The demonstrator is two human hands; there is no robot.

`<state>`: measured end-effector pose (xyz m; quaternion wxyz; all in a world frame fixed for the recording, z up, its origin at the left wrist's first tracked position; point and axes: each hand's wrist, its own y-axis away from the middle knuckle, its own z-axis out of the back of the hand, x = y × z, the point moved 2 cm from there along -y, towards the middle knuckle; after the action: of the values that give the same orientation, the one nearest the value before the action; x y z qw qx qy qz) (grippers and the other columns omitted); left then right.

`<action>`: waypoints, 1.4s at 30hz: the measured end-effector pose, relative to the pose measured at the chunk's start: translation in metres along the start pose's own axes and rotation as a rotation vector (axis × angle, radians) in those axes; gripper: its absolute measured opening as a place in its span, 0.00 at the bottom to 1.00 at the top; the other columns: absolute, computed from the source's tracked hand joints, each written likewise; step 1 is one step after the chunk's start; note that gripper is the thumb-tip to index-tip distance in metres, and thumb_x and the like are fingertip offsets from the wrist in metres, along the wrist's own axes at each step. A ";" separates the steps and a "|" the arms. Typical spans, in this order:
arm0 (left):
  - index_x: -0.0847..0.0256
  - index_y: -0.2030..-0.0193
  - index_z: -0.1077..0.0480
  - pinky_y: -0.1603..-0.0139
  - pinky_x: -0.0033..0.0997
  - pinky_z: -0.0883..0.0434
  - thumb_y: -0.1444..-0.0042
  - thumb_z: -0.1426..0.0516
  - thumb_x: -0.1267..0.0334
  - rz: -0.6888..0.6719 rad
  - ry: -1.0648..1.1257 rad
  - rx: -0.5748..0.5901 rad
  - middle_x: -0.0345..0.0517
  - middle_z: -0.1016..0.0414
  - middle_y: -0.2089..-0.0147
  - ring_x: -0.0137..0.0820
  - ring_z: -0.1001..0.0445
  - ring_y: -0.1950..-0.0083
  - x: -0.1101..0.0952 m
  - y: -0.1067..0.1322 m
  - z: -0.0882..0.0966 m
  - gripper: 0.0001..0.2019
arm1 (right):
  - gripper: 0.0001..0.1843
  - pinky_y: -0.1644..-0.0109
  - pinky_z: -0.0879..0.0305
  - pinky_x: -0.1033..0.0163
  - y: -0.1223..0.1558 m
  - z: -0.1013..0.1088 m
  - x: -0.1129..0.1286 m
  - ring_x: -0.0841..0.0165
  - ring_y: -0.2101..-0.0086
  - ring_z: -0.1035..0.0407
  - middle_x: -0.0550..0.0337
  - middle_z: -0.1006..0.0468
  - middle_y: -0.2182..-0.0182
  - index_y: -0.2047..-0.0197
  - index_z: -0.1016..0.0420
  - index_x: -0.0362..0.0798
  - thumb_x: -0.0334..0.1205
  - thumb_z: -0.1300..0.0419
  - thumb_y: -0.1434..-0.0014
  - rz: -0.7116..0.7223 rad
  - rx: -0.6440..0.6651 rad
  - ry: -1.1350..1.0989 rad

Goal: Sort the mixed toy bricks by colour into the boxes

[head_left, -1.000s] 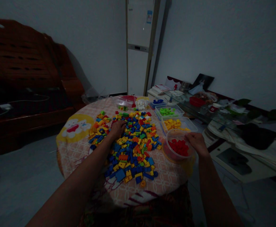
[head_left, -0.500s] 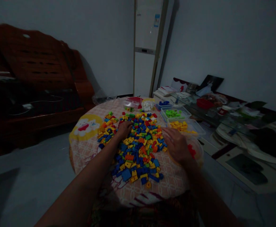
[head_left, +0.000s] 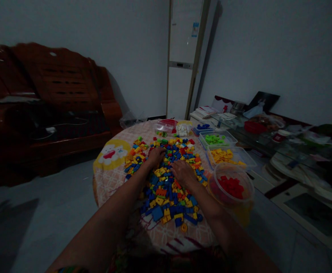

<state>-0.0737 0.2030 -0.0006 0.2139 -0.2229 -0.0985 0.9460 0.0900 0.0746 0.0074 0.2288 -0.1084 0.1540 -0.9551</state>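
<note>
A heap of small plastic bricks (head_left: 168,182) in blue, yellow, red, orange and green covers the middle of a round table (head_left: 109,178) with a patterned cloth. My left hand (head_left: 155,156) rests palm down on the heap's left part, fingers curled into the bricks. Just to its right, my right hand (head_left: 183,171) lies palm down on the pile's middle with fingers spread. A round clear tub of red bricks (head_left: 230,186) stands at the table's right edge, apart from my right hand.
Clear trays of yellow bricks (head_left: 228,156), green bricks (head_left: 216,139), blue bricks (head_left: 203,127) and white bricks (head_left: 183,129) line the table's far right. A red wooden sofa (head_left: 49,98) stands left, a white standing air conditioner (head_left: 183,60) behind, a cluttered glass table (head_left: 282,140) right.
My right hand left the tub of red bricks and moved left onto the middle of the pile. My left hand stayed on the heap. The camera has swung to the left.
</note>
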 end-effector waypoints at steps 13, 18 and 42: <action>0.58 0.46 0.23 0.39 0.36 0.32 0.43 0.48 0.75 -0.300 -0.078 0.133 0.50 0.21 0.46 0.37 0.25 0.44 -0.086 -0.061 -0.031 0.22 | 0.14 0.44 0.33 0.56 0.013 -0.004 -0.009 0.61 0.51 0.27 0.47 0.20 0.52 0.54 0.20 0.45 0.37 0.48 0.32 -0.059 -0.129 -0.053; 0.61 0.56 0.20 0.40 0.37 0.31 0.48 0.44 0.74 -0.296 -0.117 0.146 0.52 0.20 0.53 0.40 0.25 0.47 -0.075 -0.063 -0.027 0.16 | 0.13 0.43 0.33 0.55 0.017 -0.007 -0.018 0.60 0.50 0.26 0.47 0.20 0.50 0.52 0.21 0.45 0.34 0.45 0.34 -0.086 -0.167 -0.092; 0.62 0.59 0.23 0.50 0.32 0.28 0.49 0.42 0.73 -0.185 -0.032 0.091 0.50 0.22 0.57 0.37 0.24 0.54 -0.057 -0.046 -0.008 0.11 | 0.12 0.44 0.32 0.56 0.019 -0.008 -0.022 0.61 0.51 0.26 0.49 0.19 0.51 0.55 0.19 0.47 0.34 0.44 0.35 -0.133 -0.170 -0.142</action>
<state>-0.0071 0.2194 0.0271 0.3084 -0.1880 -0.0790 0.9292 0.1142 0.0709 -0.0099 0.1652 -0.2046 0.2102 -0.9416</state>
